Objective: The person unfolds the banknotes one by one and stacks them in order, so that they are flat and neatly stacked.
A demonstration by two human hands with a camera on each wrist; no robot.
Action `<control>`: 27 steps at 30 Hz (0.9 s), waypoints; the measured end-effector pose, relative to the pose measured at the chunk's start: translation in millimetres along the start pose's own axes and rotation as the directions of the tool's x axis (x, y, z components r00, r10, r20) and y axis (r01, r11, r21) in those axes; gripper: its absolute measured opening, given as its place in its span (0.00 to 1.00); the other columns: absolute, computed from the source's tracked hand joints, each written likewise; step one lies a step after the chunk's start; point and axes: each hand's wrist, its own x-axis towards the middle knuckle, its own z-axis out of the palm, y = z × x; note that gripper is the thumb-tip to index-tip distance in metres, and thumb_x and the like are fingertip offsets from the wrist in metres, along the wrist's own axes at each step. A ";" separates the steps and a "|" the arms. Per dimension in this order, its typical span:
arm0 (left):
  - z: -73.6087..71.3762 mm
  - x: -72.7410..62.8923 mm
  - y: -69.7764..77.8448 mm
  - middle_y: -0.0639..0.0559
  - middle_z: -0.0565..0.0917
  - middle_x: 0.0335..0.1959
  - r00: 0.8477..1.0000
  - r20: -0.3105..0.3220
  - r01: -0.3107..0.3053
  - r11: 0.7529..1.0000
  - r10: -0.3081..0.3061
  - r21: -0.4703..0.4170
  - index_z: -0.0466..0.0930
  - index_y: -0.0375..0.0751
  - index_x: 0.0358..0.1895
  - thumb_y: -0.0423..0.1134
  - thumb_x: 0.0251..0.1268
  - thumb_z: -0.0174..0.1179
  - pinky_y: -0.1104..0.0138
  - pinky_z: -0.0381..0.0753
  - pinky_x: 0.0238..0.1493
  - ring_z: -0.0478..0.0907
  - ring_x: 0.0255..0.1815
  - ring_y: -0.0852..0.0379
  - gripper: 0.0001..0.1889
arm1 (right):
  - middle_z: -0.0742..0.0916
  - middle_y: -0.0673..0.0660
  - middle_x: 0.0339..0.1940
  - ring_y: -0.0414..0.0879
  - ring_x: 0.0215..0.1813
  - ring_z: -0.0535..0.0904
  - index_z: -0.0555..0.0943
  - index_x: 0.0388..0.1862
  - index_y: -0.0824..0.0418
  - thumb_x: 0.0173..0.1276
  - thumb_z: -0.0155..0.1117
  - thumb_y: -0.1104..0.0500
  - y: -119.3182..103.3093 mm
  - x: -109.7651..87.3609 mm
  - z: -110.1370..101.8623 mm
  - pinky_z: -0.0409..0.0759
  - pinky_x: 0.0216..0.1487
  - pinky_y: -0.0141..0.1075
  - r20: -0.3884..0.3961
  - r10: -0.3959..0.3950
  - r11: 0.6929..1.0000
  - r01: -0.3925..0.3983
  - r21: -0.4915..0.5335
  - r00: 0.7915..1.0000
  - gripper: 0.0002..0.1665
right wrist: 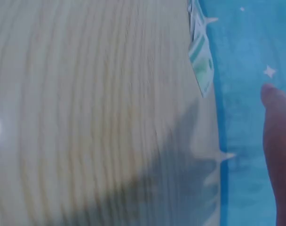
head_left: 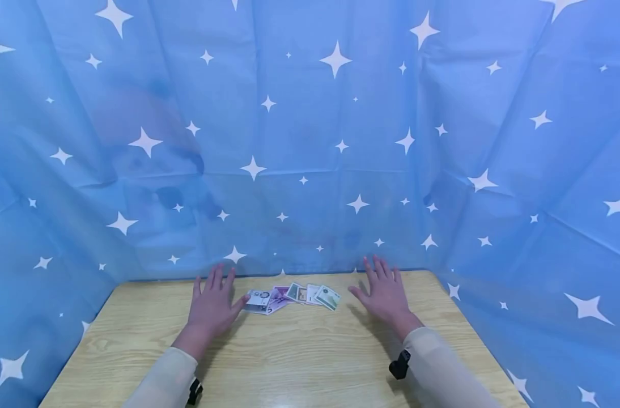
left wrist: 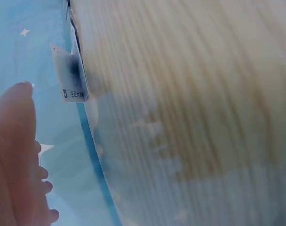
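Note:
Several banknotes lie in an overlapping row near the table's far edge. A grey-white note (head_left: 259, 298) is at the left end, beside a purple note (head_left: 277, 300); a green note (head_left: 327, 297) ends the row on the right. My left hand (head_left: 213, 306) is left of the row, fingers spread, its thumb close to the grey-white note. On the other side, my right hand (head_left: 385, 292) spreads its fingers, apart from the green note. In the left wrist view, the end note (left wrist: 71, 77) stands partly raised from the wood. Neither hand holds anything.
The light wooden table (head_left: 289, 357) meets a blue curtain (head_left: 300, 221) with white stars at its far edge, and the curtain also hangs along both sides. A black wrist device (head_left: 400, 364) sits at the right sleeve, with another at the left sleeve.

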 end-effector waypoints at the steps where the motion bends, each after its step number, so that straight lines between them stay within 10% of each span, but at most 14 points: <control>1: 0.0 0.5 -0.4 0.30 0.54 0.89 1.000 -0.015 0.001 1.000 -0.001 -0.017 0.58 0.36 0.88 0.67 0.84 0.53 0.29 0.48 0.83 0.51 0.89 0.29 0.46 | 0.63 0.69 0.89 0.68 0.90 0.54 0.60 0.91 0.62 0.81 0.54 0.23 -2.9 0.3 1.5 0.47 0.86 0.69 -0.012 -0.007 1.000 0.007 0.010 1.000 0.58; 13: 1.3 6.7 -1.9 0.31 0.73 0.76 1.000 -0.012 0.014 0.910 -0.021 -0.415 0.73 0.32 0.78 0.54 0.86 0.61 0.34 0.72 0.74 0.73 0.75 0.28 0.33 | 0.78 0.67 0.78 0.66 0.79 0.72 0.76 0.80 0.63 0.78 0.67 0.31 -60.1 11.5 17.2 0.69 0.79 0.64 -0.050 -0.077 0.966 0.087 0.243 0.996 0.47; 27: 8.5 21.9 -0.9 0.36 0.81 0.70 0.992 0.123 0.068 0.783 0.012 -0.618 0.80 0.34 0.74 0.40 0.76 0.72 0.38 0.78 0.71 0.80 0.69 0.34 0.28 | 0.81 0.62 0.72 0.61 0.72 0.79 0.78 0.78 0.61 0.82 0.70 0.43 -159.3 33.7 34.1 0.81 0.69 0.59 0.140 -0.042 0.807 -0.049 0.589 0.989 0.36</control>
